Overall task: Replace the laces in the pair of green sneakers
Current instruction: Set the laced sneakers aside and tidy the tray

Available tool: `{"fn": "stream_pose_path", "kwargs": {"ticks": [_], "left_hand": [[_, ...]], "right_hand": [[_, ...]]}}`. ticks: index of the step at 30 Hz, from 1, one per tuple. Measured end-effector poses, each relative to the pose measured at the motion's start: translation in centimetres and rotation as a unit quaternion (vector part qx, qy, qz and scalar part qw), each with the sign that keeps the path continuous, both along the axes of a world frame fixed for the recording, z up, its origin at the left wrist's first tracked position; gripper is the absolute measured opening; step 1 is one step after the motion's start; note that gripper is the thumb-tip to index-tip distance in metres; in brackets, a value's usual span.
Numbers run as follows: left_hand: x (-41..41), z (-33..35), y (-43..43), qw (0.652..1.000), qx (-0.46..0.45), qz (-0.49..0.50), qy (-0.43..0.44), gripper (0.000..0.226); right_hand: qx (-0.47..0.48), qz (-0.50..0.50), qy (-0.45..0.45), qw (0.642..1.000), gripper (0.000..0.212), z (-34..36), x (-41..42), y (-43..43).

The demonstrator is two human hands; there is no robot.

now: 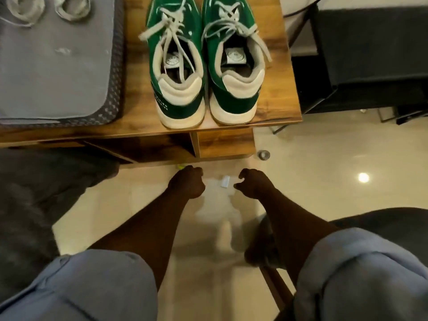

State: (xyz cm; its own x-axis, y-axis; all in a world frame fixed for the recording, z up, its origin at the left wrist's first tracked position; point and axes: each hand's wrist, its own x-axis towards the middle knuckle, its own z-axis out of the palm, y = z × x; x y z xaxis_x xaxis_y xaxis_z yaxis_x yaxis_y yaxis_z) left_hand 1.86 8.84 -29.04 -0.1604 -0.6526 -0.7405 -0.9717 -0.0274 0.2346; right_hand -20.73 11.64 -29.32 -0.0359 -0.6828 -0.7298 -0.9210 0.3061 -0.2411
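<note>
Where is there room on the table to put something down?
The bare wood strip between the gray tray and the left sneaker, or the tray's bare middle. The right sneaker crowds the table at its right edge.

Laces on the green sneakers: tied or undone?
Undone but threaded. The laces cross the eyelets of both green sneakers with no bow; loose ends trail into the openings and over the sides.
</note>
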Motion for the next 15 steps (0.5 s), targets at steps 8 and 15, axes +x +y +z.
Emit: {"fn": "stream_pose_path", "kwargs": {"ticks": [8,15], "left_hand": [[1.5,-10.7,-3.5,0.995,0.074,0.041,-0.046,0.061],[4.0,-16.4,-4.1,0.984,0.123,0.112,-0.066,0.086]], "right_hand": [[0.023,-0.087,0.059,0.994,0.053,-8.4,-4.6,-3.6],[-0.008,-0.07,0.12,0.99,0.079,-12.1,-7.5,-5.4]]}}
